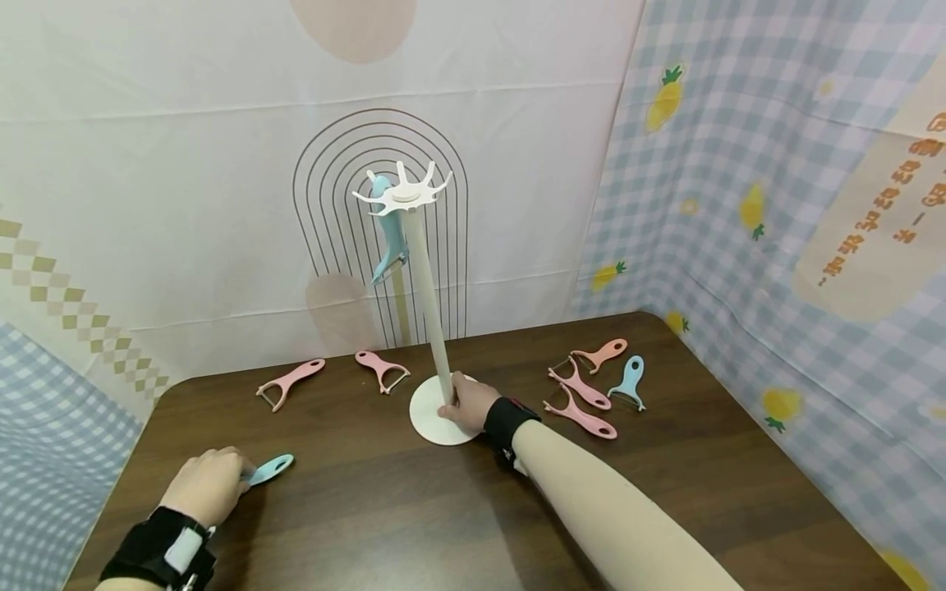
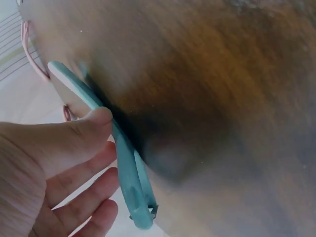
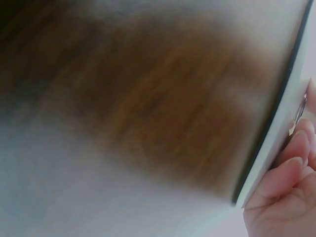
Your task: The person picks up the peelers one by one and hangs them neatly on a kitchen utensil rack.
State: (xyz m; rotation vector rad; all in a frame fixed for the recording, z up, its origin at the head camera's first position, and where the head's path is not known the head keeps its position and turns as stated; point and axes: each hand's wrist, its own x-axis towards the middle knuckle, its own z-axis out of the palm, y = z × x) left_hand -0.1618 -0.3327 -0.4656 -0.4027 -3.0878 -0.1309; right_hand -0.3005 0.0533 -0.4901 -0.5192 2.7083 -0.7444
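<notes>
One blue peeler [image 1: 264, 474] is pinched in the left hand [image 1: 203, 488], thumb and fingers closed on it, near the table's [image 1: 355, 517] left edge; long axis slanted, handle end pointed rightward, stand side. White stand [image 1: 429, 304], well apart near far edge's middle, is gripped low by right hand [image 1: 473, 404]. Four loose peelers [image 1: 589, 394] are grouped toward far right corner.
</notes>
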